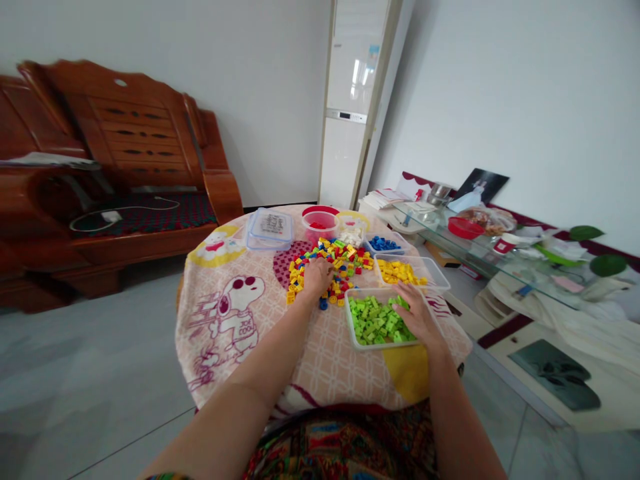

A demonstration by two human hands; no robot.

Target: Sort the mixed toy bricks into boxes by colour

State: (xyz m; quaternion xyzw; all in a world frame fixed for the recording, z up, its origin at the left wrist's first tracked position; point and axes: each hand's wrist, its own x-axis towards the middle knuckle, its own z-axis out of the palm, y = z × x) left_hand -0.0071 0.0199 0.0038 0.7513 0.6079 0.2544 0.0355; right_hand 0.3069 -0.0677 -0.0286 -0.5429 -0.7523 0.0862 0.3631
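Note:
A mixed pile of small toy building bricks [345,257] in yellow, red, blue and green lies mid-table. My left hand [317,277] reaches into its left side with fingers curled together; what they hold, if anything, is hidden. Over the right side of a clear box [353,333] of green bricks [375,320] rests my right hand [419,317], its fingers apart and holding nothing I can see. Just behind that box sits another clear box with yellow bricks [397,272]. Blue bricks [383,244] fill a farther box, and white bricks [351,237] lie beside it.
A round tub [320,225] with red bricks stands at the back of the round table, whose cloth [285,347] is patterned. Stacked clear lids [270,229] lie left of it. A cluttered glass shelf [500,267] flanks the right; a wooden bench [135,160] stands left.

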